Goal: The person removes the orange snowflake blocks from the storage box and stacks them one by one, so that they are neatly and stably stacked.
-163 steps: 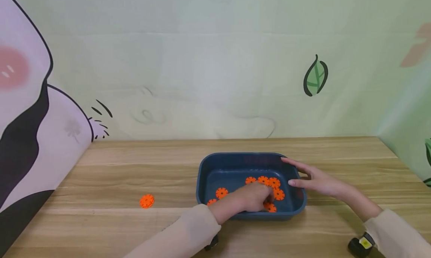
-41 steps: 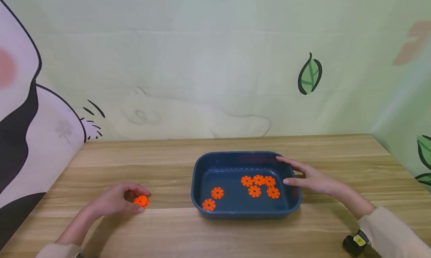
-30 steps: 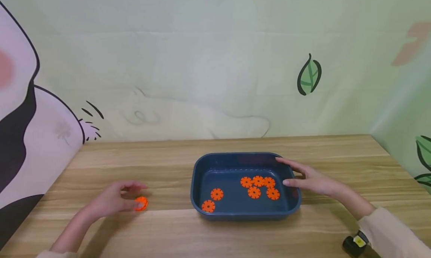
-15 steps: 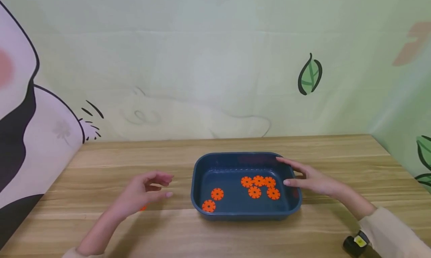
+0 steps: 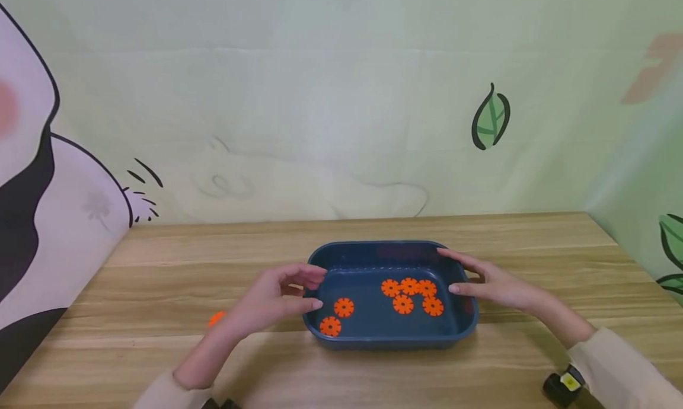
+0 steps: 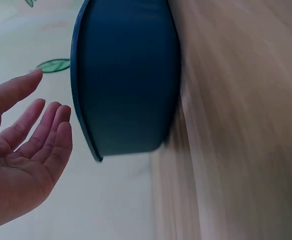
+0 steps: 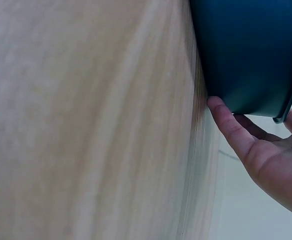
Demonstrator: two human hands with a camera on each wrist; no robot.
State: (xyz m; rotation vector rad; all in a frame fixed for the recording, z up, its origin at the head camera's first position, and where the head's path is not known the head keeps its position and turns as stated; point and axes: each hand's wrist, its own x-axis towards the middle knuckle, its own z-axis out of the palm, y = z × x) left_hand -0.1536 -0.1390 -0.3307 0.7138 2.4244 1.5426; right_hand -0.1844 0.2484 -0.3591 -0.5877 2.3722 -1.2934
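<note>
Head view: a dark-blue, round-cornered plastic bin is set centrally on the pale wooden table; the bin's right rim is pinched by the right hand, probably for steadiness. Seven orange notched discs are contained inside; another orange piece, towards the table's left edge, is partly hidden by the left forearm. At the left rim, the left hand is held fingers apart, nothing gripped.
</note>
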